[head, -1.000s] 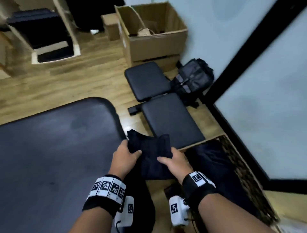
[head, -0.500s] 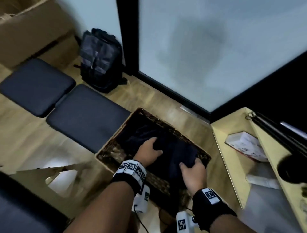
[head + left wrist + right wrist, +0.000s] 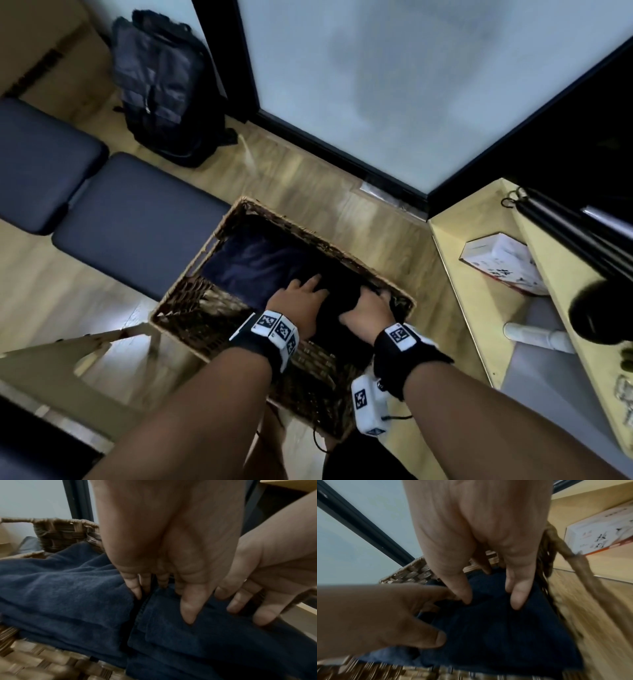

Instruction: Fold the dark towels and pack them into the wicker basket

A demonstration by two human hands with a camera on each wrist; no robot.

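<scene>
The wicker basket (image 3: 318,229) stands on the wooden floor, and both my hands are inside it. A folded dark blue towel (image 3: 253,263) lies in its left half. A second folded dark towel (image 3: 337,305) sits in the right half, against the first. My left hand (image 3: 301,298) holds the second towel's left edge. In the left wrist view its fingers (image 3: 135,588) go down into the gap between the towels, with the thumb on top of the second towel (image 3: 205,642). My right hand (image 3: 370,305) grips the same towel's right end beside the basket wall (image 3: 412,572).
Two dark cushions (image 3: 137,219) lie left of the basket, with a black backpack (image 3: 164,92) behind them. A frosted glass door (image 3: 411,85) is just beyond. A pale wooden shelf (image 3: 479,308) with a white box (image 3: 503,263) stands close on the right. Cardboard (image 3: 68,359) lies lower left.
A second ago both hands held the folded towel above the dark padded table. They swung right and lowered it into the basket, and now sit lower at its right end.
</scene>
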